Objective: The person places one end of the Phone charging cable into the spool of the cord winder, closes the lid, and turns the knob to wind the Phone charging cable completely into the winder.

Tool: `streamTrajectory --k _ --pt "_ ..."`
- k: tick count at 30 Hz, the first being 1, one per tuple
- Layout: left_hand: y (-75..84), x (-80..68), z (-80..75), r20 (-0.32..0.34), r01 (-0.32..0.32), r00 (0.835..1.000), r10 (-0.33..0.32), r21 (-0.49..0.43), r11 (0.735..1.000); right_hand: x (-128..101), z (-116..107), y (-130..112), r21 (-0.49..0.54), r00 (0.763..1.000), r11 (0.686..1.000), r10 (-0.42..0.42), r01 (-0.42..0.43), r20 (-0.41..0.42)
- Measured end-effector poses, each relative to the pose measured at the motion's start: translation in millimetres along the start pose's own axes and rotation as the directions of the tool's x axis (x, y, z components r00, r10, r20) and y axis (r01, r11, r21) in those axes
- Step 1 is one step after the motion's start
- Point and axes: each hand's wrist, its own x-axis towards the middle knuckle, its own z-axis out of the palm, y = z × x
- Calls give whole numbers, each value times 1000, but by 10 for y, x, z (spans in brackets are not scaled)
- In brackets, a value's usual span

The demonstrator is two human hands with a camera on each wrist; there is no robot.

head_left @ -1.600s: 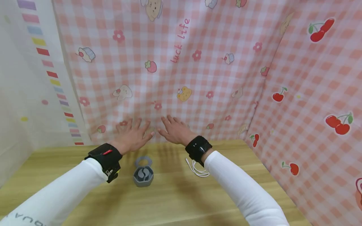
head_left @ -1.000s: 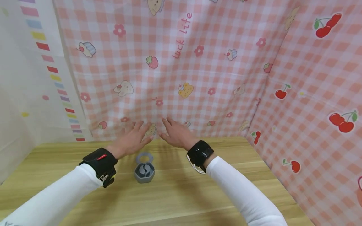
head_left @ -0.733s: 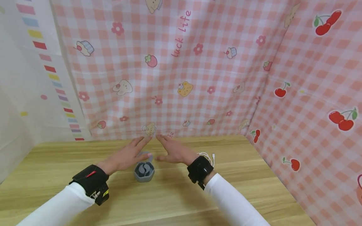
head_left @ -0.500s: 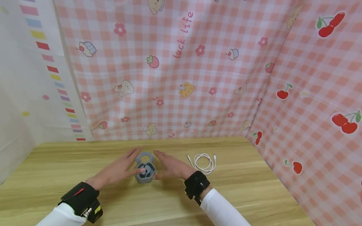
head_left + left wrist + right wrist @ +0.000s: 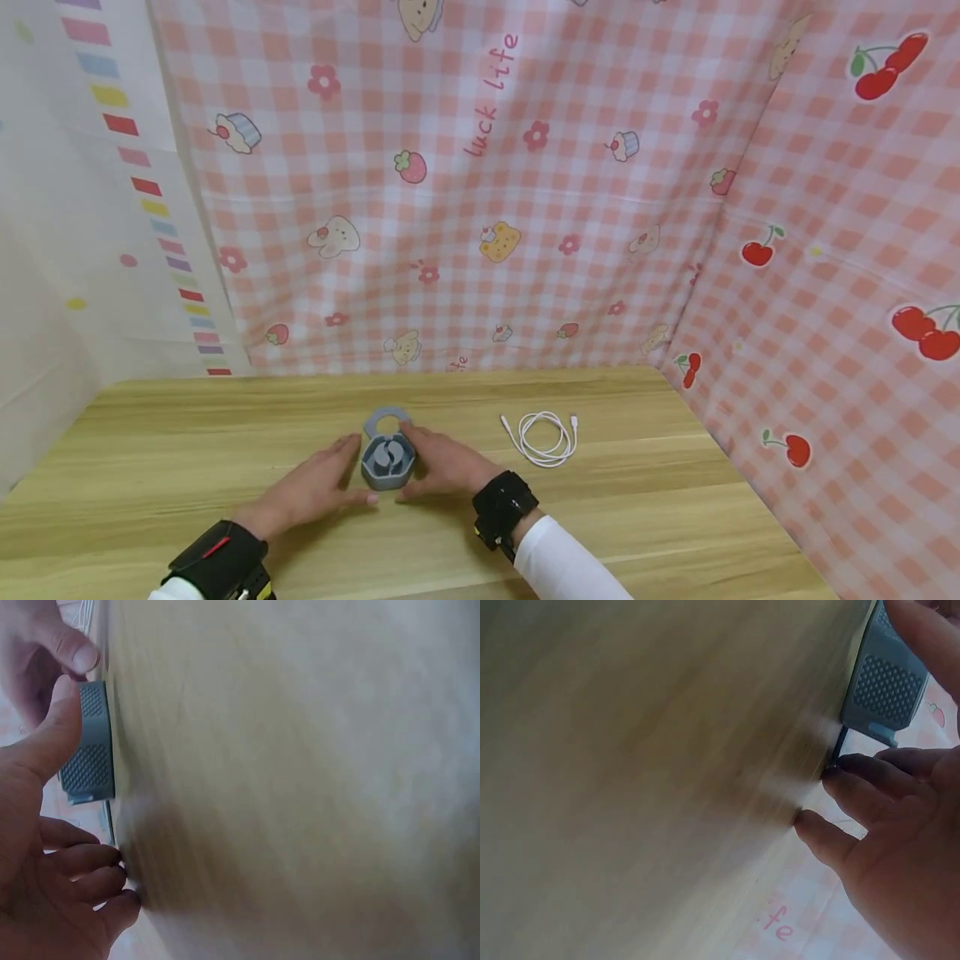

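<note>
Bracketing the grey cable winder (image 5: 387,461) at lower centre of the head view: my left hand (image 5: 311,492) and right hand (image 5: 442,467) touch its sides, fingers nearly straight, nothing clasped. Best: press evenly, keeping it flat on the table (image 5: 675,508).

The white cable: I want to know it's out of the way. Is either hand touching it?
No, the white cable lies coiled on the table, apart from the right hand and left hand.
</note>
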Motion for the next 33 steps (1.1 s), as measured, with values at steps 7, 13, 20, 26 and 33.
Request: streamTrajectory --k 7,13,20,26,33 --pt "47 42 66 -62 -30 998 28 -31 999 38 -5 -83 -33 999 999 -6 5 -35" --pt "68 65 115 -119 -7 993 6 -8 1000 59 24 -83 -54 997 999 -7 3 -78" --pt "155 18 126 -148 -14 989 -4 -115 993 -121 -40 -73 77 988 997 -20 32 -156" --pt "408 -120 54 -182 -96 982 57 -211 973 -437 -132 -124 117 968 991 -28 59 -249" --pt "733 -358 -33 -169 -109 985 45 -390 914 -835 -280 -299 178 928 973 -75 149 -366"
